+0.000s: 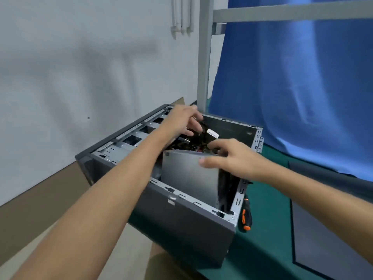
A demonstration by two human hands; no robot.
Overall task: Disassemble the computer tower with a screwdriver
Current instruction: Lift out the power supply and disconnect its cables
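The dark grey computer tower [181,229] lies on its side with its open side facing up. A grey metal box, the power supply [187,174], sits tilted inside the case near its front corner. My right hand [232,156] grips the box's upper edge, thumb on its flat face. My left hand [184,120] reaches into the middle of the case and holds a bundle of black cables [203,132]. A black and orange screwdriver [246,217] lies on the green mat beside the case's right corner, touched by neither hand.
The case stands on a green mat [268,249], with a dark grey panel [331,229] lying flat to the right. A blue cloth [292,77] hangs behind on a grey metal frame [203,57]. A white wall is at left, brown floor [50,199] below.
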